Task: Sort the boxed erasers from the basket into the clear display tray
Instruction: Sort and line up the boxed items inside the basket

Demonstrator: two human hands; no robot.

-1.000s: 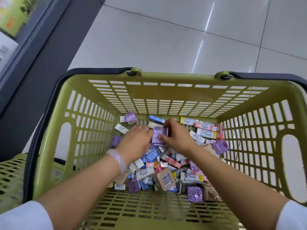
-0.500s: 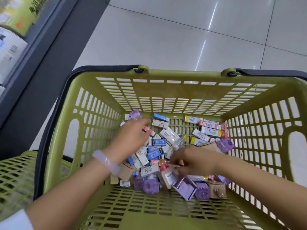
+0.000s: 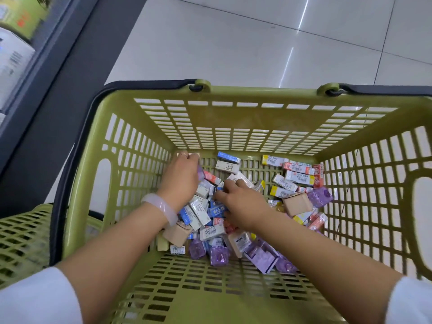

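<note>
Boxed erasers (image 3: 211,210) lie heaped on the basket (image 3: 233,122) floor, under and between both hands. Left hand (image 3: 181,178) curls round a small white box at the far-left corner. Right hand (image 3: 243,202) digs curled fingers into the heap, grasp unclear, likely selecting. Clear display tray not in view.

Both hands reach into the green basket (image 3: 245,118): left hand (image 3: 181,177) at eleven o'clock, right hand (image 3: 243,202) amid the erasers (image 3: 299,174).
</note>
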